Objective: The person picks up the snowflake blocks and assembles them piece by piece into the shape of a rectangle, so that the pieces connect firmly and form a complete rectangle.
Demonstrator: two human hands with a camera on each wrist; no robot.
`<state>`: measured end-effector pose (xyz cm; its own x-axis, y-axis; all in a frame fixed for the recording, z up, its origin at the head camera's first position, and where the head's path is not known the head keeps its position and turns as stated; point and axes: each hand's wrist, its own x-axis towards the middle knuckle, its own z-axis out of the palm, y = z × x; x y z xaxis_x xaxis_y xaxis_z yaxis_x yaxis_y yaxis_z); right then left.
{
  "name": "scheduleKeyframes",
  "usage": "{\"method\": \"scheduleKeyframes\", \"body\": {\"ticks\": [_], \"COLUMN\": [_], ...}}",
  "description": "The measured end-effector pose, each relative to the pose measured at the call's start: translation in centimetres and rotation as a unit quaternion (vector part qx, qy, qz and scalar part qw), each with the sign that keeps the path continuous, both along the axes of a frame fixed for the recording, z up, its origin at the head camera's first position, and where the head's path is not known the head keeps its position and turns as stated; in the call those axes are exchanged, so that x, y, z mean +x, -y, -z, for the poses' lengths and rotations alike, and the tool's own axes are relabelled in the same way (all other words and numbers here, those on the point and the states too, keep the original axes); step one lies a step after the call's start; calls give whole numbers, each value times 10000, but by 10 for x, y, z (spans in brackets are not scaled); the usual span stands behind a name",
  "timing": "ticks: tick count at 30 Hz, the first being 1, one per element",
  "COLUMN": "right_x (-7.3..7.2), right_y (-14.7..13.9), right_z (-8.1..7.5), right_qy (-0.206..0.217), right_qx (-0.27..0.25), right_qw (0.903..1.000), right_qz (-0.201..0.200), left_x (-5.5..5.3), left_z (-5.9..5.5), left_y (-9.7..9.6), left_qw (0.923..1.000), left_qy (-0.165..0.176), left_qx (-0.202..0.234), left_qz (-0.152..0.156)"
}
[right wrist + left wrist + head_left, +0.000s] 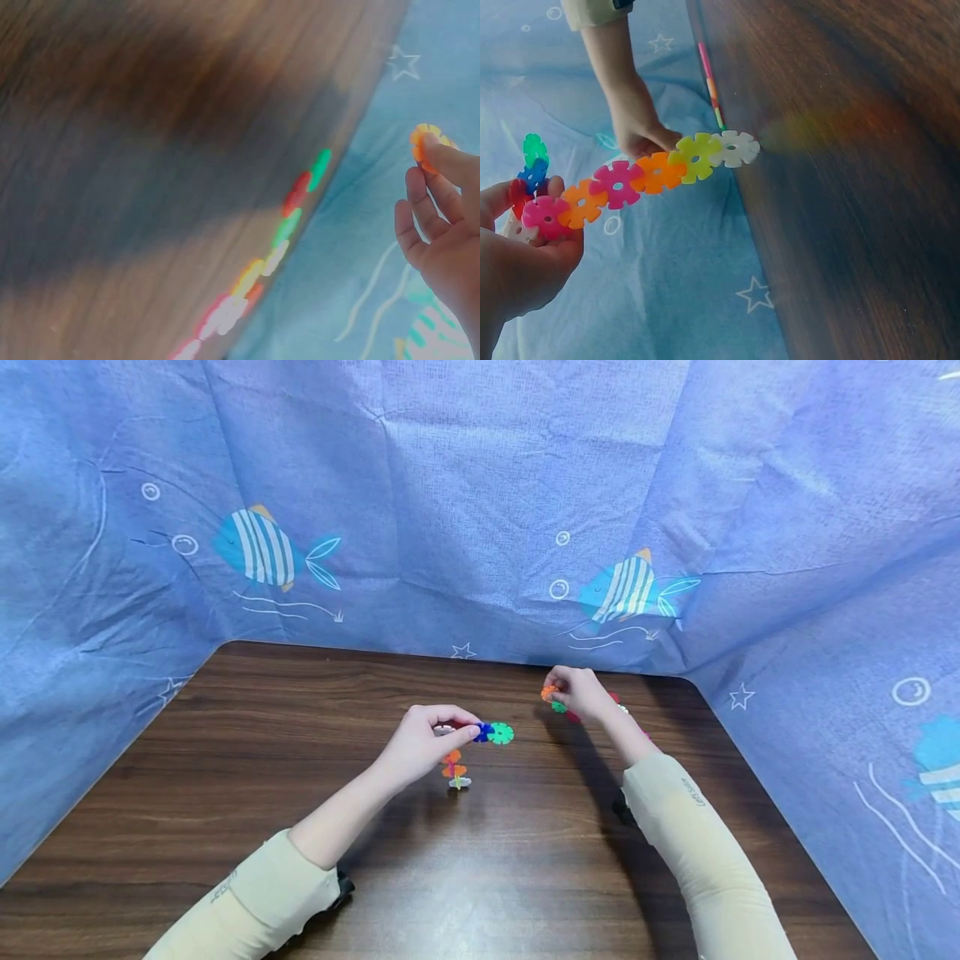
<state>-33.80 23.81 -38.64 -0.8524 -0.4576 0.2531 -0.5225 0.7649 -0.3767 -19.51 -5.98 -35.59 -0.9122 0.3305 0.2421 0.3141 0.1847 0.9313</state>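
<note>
My left hand (420, 745) grips a linked chain of notched, flower-shaped plastic discs above the table. In the left wrist view the chain's long arm runs through a pink disc (617, 184) and a yellow-green disc (696, 158) to a white disc (736, 149). A shorter branch carries a blue disc (533, 176) and a green disc (535, 148) past the fingertips; a red one is partly covered by the fingers. Farther back on the right, my right hand (583, 691) pinches a single orange disc (424, 146) between thumb and fingers.
Several loose discs, among them a red disc (297, 193), lie on the wooden table (285, 718) below the right hand, partly hidden by it in the head view. A blue fish-patterned cloth (480, 510) hangs around the table's back and sides.
</note>
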Motion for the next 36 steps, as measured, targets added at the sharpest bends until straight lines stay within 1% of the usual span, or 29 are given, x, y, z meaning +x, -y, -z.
{"method": "scheduleKeyframes", "body": {"ticks": [3,6,12,20,23,26,30,36], "right_x": [6,14,30,57,68,79,94,112], "right_y": [2,4,9,20,24,27,31,37], "right_z": [-10,-18,-32,-53,-60,-68,-75,-79], "right_qy": [-26,-135,-325,-467,-588,-586,-567,-896], "right_qx": [-89,-149,-429,-756,-900,-1116,-1407,-1531], "right_qw": [10000,9998,9983,9952,9929,9905,9866,9818], "right_qz": [-15,-38,-221,-402,-502,-552,-596,-673], "left_x": [-1,-1,-2,-3,-3,-4,-4,-3], "left_z": [0,1,0,0,0,0,1,0], "left_y": [0,0,1,2,2,1,0,-2], "left_qw": [10000,10000,9999,9998,9997,9996,9994,9995], "left_qy": [-46,-18,-22,-7,-66,-121,-180,-217], "left_qx": [12,6,-74,-144,-169,-192,-186,-139], "left_qz": [-7,-41,-65,-148,-131,-168,-209,-172]}}
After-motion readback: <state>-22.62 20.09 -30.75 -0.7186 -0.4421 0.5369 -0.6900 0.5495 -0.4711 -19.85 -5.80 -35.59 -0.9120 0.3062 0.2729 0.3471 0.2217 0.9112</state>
